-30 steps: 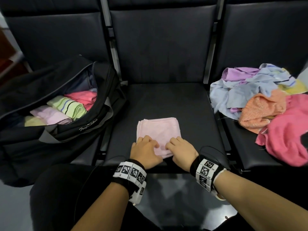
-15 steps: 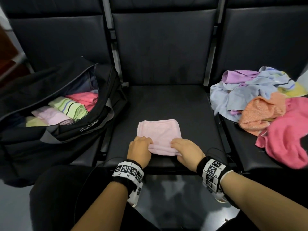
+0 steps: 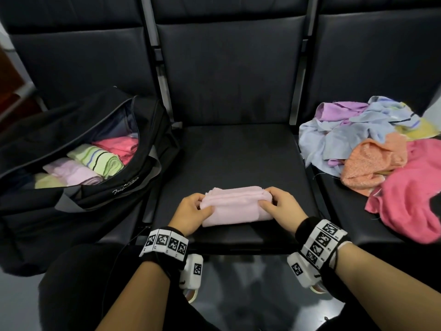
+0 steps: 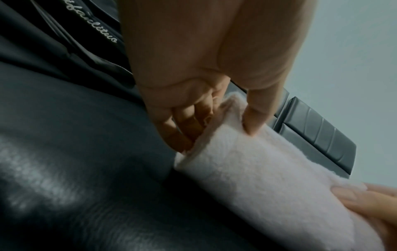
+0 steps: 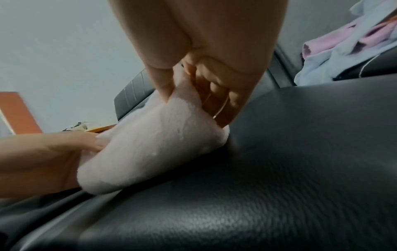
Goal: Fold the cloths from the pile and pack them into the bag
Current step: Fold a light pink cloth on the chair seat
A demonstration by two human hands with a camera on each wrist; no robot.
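Note:
A pale pink cloth (image 3: 235, 206) lies folded into a thick band near the front edge of the middle black seat (image 3: 238, 154). My left hand (image 3: 193, 210) pinches its left end, thumb on top and fingers underneath, as the left wrist view shows on the cloth (image 4: 268, 178). My right hand (image 3: 278, 204) pinches the right end of the cloth (image 5: 154, 144) the same way. An open black bag (image 3: 78, 187) sits on the left seat, with several folded cloths (image 3: 95, 158) inside. The unfolded pile (image 3: 372, 149) lies on the right seat.
The pile holds lilac, pale blue, yellow, orange (image 3: 372, 161) and bright pink (image 3: 410, 194) cloths. Seat backs rise behind all three seats. My dark-clothed knee (image 3: 78, 287) is at the lower left, below the bag.
The cloth's near half has been lifted and folded over away from me, so the flat square is now a narrower thick band. Both hands went from pressing its near edge to pinching its ends.

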